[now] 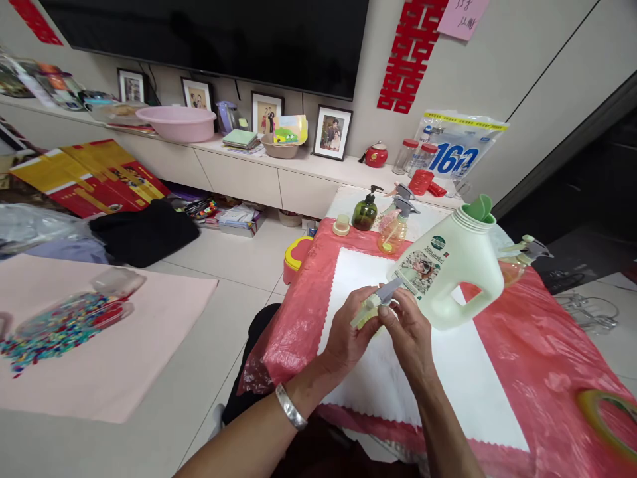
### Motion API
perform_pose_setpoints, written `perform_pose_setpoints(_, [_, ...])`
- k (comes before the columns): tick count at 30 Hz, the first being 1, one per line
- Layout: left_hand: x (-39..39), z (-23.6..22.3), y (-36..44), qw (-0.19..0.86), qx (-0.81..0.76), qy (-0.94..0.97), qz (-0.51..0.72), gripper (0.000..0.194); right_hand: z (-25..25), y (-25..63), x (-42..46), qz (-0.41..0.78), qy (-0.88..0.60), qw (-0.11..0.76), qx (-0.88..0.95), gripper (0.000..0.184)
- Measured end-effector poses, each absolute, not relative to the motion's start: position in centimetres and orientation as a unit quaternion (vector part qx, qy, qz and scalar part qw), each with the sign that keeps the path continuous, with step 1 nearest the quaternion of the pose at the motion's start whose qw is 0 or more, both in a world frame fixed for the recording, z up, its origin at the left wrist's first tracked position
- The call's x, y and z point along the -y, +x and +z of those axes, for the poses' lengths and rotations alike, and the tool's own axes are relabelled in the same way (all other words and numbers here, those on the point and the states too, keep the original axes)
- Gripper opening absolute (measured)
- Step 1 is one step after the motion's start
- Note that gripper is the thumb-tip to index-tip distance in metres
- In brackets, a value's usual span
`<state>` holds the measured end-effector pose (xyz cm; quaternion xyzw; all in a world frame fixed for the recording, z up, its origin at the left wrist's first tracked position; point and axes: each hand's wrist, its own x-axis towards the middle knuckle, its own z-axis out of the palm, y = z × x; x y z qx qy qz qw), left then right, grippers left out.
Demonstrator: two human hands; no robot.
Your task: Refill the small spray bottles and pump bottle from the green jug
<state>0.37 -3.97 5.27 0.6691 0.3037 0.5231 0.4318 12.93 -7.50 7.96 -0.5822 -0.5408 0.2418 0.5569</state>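
The spray bottle (389, 291) is up in both hands, over the near part of the white cloth (472, 378) and just in front of the jug (478, 249). The left hand (348, 325) curls round its yellowish body, mostly closed, while the right hand (408, 325) has thumb and fingertips closed on the grey head near the neck; how hard either one squeezes, I cannot tell. The head lies tilted, nozzle toward the left hand, and the collar is largely hidden by fingers, so how well it is seated cannot be judged. For work at this head, I'd let the left hand do nothing but steady the body — firm, yet not enough to flex thin plastic — and leave fine turning to the right fingertips, gripping the collar rather than the trigger. Holding the bottle more upright would guard against drips, and a little more room from the jug would spare the knuckles a knock, as its open mouth holds a green scoop (480, 208). Beyond the cloth stand an amber sprayer (393, 232), a pump bottle (365, 214) and a loose cap (341, 226); the red sheet (547, 352) lies beneath, with tape (590, 411) at the right.
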Motion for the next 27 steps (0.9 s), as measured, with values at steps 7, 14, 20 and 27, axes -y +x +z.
perform_pose_setpoints(7, [3.9,4.6,0.4,0.427,-0.326,0.677,0.503,0.031,6.6,12.6,7.1,0.289,-0.545,0.619,0.486,0.025])
perform_pose_setpoints(14, [3.6,4.0,0.3,0.393,-0.307,0.688,0.528,0.042,5.6,12.4,6.7,0.326,-0.507,0.654,0.457,0.039])
perform_pose_setpoints(20, [3.6,3.6,0.4,0.381,-0.299,0.696,0.531,0.043,6.0,13.2,7.0,0.355,-0.487,0.639,0.479,0.031])
perform_pose_setpoints(27, [3.6,3.6,0.2,0.382,-0.286,0.703,0.528,0.047,6.7,12.6,6.6,0.324,-0.504,0.650,0.467,0.029])
